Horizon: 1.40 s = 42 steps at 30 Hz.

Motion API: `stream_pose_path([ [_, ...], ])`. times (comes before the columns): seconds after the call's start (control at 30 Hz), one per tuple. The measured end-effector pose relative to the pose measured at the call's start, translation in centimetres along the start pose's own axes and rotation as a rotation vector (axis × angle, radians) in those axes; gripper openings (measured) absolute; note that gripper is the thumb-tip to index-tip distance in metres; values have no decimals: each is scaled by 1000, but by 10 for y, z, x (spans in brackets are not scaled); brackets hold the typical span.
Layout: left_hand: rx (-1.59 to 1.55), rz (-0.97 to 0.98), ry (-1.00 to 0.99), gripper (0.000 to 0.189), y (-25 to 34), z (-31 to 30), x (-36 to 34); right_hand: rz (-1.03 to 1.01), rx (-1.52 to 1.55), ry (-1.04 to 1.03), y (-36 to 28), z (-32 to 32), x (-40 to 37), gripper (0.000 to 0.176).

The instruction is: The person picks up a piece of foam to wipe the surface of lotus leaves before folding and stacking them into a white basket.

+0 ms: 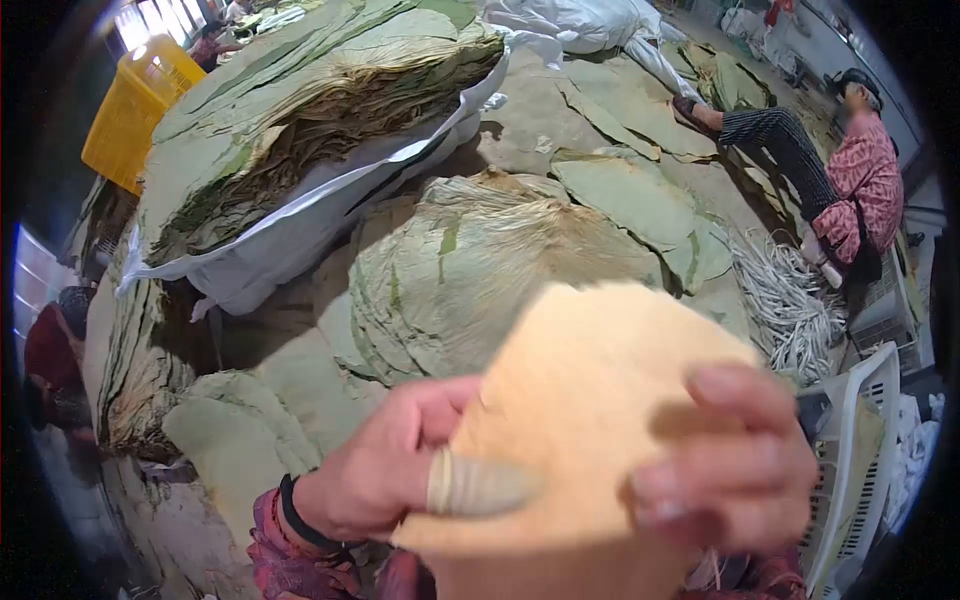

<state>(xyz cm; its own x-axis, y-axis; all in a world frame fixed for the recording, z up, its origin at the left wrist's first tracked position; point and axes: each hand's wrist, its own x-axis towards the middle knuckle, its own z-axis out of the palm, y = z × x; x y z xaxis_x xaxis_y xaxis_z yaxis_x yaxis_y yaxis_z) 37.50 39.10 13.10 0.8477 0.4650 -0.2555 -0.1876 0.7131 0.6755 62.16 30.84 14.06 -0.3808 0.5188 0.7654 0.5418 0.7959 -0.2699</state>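
Close to the camera, my left hand (400, 465) is closed on a pale tan, leaf-like sheet (570, 400) with a ragged top edge. A light-coloured wrap covers the thumb, which presses on the front of the sheet; the other fingers are mostly behind it. My right hand (735, 455) is slightly blurred and curls round the sheet's right side, its fingertips over the front face. The right thumb is hidden. Beyond the hands lies a fanned pile of dried grey-green leaves (430, 290).
A tall leaf stack (330, 110) rests on white sacking (260, 270) at the left, near a yellow crate (130, 110). At the right are white strips (790, 300), a white plastic basket (850, 460) and a seated person (860, 180). Another person (55, 350) is at the left edge.
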Motion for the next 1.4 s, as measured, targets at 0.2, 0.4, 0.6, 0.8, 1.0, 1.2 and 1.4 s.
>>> stream_pose_path([
  [0.2,-241,-170,-220,68,-1,25,21,26,204,-163,-12,-38,-9,35],
  [0.4,-250,-228,-142,83,-16,17,46,189,134,-100,-21,-38,-11,31],
  [0.6,-316,110,-883,89,-49,-7,81,353,185,-644,-36,-101,38,33],
  [0.8,-514,84,-886,88,-52,9,77,330,128,-360,-41,-88,18,31],
  [1.0,-448,8,-763,87,-41,17,64,223,86,-265,-38,-81,0,33],
  [1.2,-432,-69,-734,87,-41,26,70,-17,165,-668,-20,-103,5,29],
  [1.4,-429,-75,-721,86,-45,30,70,-186,140,-739,-17,-102,3,26],
])
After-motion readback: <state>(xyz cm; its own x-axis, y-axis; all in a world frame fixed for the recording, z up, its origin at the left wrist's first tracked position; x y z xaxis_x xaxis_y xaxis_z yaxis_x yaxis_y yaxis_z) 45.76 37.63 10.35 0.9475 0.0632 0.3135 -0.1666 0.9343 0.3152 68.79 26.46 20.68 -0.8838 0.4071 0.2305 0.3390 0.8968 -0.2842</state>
